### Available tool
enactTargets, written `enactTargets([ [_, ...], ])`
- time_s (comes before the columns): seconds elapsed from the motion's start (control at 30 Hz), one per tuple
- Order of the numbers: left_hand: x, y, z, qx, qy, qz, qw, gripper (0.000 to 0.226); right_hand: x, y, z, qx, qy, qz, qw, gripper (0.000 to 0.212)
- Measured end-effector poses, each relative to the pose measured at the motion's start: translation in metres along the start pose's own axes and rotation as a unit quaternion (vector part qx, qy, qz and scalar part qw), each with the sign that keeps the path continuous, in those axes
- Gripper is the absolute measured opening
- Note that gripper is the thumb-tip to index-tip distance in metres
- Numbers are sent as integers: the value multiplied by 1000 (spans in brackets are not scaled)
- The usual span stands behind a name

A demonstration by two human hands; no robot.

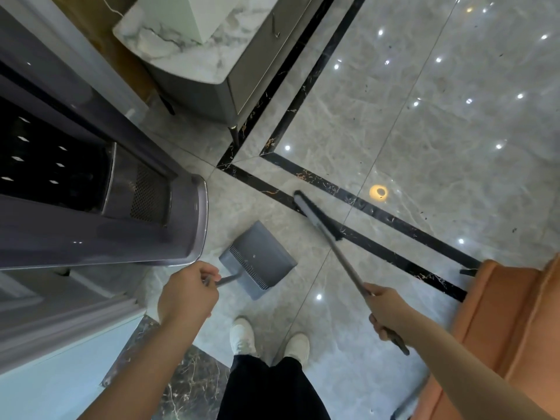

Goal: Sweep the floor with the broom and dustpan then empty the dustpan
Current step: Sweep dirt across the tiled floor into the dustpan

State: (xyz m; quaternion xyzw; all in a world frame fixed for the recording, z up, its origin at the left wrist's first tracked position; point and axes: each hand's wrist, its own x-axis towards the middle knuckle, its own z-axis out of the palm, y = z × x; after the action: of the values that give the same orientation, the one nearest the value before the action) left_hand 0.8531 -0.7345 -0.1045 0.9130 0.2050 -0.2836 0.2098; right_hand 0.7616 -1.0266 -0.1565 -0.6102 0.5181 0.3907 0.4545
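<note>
Now | left hand [188,294] grips dustpan [259,259] | right hand [386,310] grips broom [318,215]

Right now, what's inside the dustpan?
The dustpan pan shows a bare grey bottom with one small pale speck. The ribbed back edge hides whatever lies behind it.

Glossy grey marble floor [424,131] with black border strips [403,228] mirrors ceiling spotlights, a marble-topped cabinet [212,80] far left, an orange chair [500,322] at right.

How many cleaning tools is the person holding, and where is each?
2. The dustpan stands on the floor ahead of the feet, its handle gripped by the left hand. The broom, held by the right hand, reaches to the black floor stripe.
</note>
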Motion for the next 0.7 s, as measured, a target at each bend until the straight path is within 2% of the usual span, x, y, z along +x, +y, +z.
enactTargets([
  [0.2, -1, -1, -4, 16, -7, 5, 1000, 25, -29, -20, -16, 17, -28, 37, 999, 35],
  [0.37, 0, -7, -2, 20, -17, 14, 1000, 21, -36, -30, -19, -20, 42, -33, 998, 39],
  [0.47, 3, -8, 0, 15, -21, 17, 1000, 21, -20, -38, -2, -38, 49, -30, 998, 42],
  [0.53, 3, -11, 1, 12, -22, 19, 999, 20, -15, -38, 18, -46, 23, -10, 999, 41],
  [0.63, 5, -14, 3, 9, -20, 29, 999, 19, -26, -27, 45, -84, -57, 9, 995, 40],
  [0.7, 6, -15, 3, 9, -16, 36, 999, 20, -40, -24, 48, -71, -106, 38, 991, 34],
])
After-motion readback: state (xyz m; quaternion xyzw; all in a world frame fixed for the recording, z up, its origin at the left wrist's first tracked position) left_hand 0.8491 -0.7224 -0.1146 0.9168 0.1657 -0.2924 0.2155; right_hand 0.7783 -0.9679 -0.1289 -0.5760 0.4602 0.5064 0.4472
